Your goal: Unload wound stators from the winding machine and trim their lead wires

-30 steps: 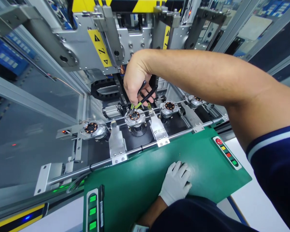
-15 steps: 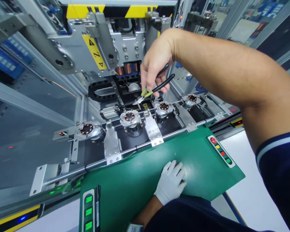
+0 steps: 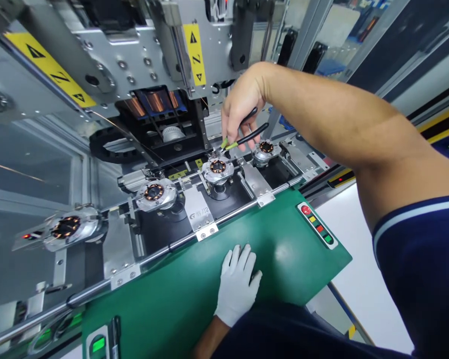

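We look down at a winding machine. The bare right hand (image 3: 243, 107) reaches forward over a row of four round metal holders, each carrying a stator wound with copper coils. Its grip is pinching the black handles of small cutters (image 3: 247, 138), thumb on one handle and fingers on the other. The cutters' green-collared nose points down and to the left. It ends just above the stator (image 3: 217, 167) third from the left, and we cannot tell whether the tip touches it. A second stator (image 3: 266, 147) sits just right of the hand. Two other stators lie farther left, one near (image 3: 154, 192) and one at the row's end (image 3: 65, 227).

The left hand (image 3: 237, 284), in a white glove, lies palm down on the green surface (image 3: 292, 259). Its grip is spread flat, holding nothing, well apart from the cutters. A button strip (image 3: 318, 225) with red, yellow and green buttons sits at the surface's right edge.

Above the row hangs a grey machine head (image 3: 134, 55) with a yellow label (image 3: 194, 47) marked Z. Copper spools (image 3: 153, 102) sit beneath it.
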The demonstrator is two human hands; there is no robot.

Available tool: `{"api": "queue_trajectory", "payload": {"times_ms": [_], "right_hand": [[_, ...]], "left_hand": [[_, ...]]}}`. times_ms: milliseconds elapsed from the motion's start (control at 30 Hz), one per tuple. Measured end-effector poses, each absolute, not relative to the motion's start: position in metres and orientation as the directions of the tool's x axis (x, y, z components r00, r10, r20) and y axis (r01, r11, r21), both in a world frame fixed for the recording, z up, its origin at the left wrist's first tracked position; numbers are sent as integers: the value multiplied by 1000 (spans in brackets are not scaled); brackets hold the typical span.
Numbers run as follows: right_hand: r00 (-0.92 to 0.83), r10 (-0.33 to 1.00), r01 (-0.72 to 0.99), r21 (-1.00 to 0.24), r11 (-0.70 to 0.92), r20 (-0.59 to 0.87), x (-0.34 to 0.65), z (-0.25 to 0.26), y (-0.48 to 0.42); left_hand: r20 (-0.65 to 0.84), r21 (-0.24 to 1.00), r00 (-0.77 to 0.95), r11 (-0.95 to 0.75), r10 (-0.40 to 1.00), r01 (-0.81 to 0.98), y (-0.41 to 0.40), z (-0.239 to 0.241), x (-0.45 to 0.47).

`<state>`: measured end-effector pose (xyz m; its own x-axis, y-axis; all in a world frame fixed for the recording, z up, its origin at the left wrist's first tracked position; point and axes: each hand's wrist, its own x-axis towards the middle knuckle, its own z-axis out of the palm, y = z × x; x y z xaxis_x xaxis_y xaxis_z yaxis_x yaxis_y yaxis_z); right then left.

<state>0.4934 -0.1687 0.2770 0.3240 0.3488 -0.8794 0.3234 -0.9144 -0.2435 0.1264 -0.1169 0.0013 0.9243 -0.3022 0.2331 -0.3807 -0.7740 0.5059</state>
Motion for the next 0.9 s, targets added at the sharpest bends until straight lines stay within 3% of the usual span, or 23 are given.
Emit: {"api": "queue_trajectory", "payload": {"times_ms": [367,633,900], "right_hand": [[327,357,317,-255,-914,-875,496,267,-174],[335,472,412,-324,-852,-815,503,271,-164],[419,323,474,-98,-875,-849,481,298,-132]], "left_hand": [[227,465,918,-793,-324,-395,-115,3,124],[227,460,915,-792,-333,-402,-114,2,126],[222,481,921,-786,-320,-388,-115,3,125]]}}
